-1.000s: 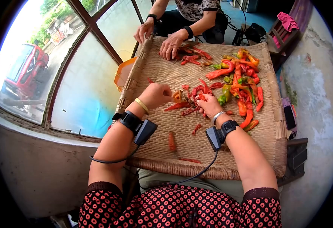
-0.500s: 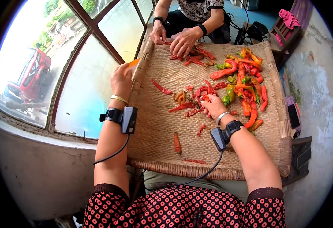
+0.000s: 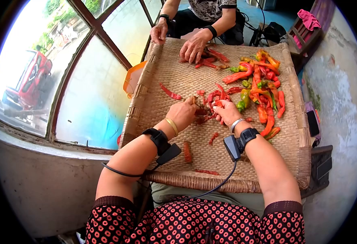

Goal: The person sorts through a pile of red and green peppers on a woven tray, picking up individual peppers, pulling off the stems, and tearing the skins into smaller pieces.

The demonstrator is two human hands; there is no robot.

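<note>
On the woven tray [image 3: 174, 138] lie red peppers, some whole, some in small dried pieces. My left hand [image 3: 181, 114] is over the middle of the tray, its fingers closed at the small brownish pepper pieces; what they pinch is too small to name. Close to its right, my right hand [image 3: 229, 113] has its thumb and fingers closed on a red pepper [image 3: 219, 104]. A single red pepper [image 3: 170, 92] lies up and left of my hands, and another [image 3: 187, 152] lies below them.
A heap of red, orange and green peppers [image 3: 264, 81] covers the tray's right side. Across the tray, a co-worker's hand [image 3: 194, 48] touches more red peppers; the other [image 3: 159, 32] is at the corner. An orange-rimmed container [image 3: 133, 79] stands beside the left edge, near the window.
My left hand has moved from the orange container, right and down to the tray's middle. The co-worker's left-side hand has moved left to the tray corner. My right hand has barely moved.
</note>
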